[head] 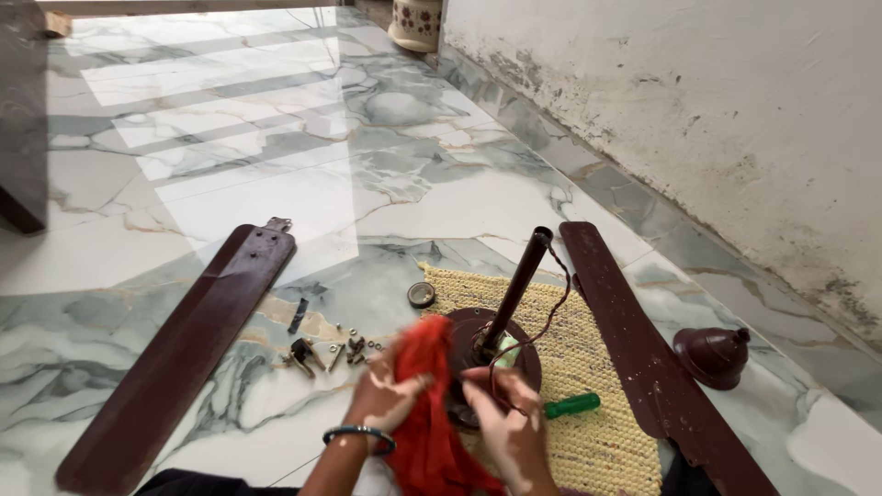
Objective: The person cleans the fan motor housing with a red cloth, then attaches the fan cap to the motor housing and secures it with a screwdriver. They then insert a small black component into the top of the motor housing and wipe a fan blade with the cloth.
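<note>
Home interior, work done on the floor. Glossy marble-pattern floor tiles [276, 156] with matching tile skirting along a stained, peeling white wall [698, 101]. Patterned ceramic pot [415, 22] in the far corner, dark furniture edge [20, 110] at left. Woven yellow mat [588, 367] laid down as a work spot, brown ceiling-fan blades [175, 354] and loose screws [354, 349] spread around. No bench, no tool racks.
</note>
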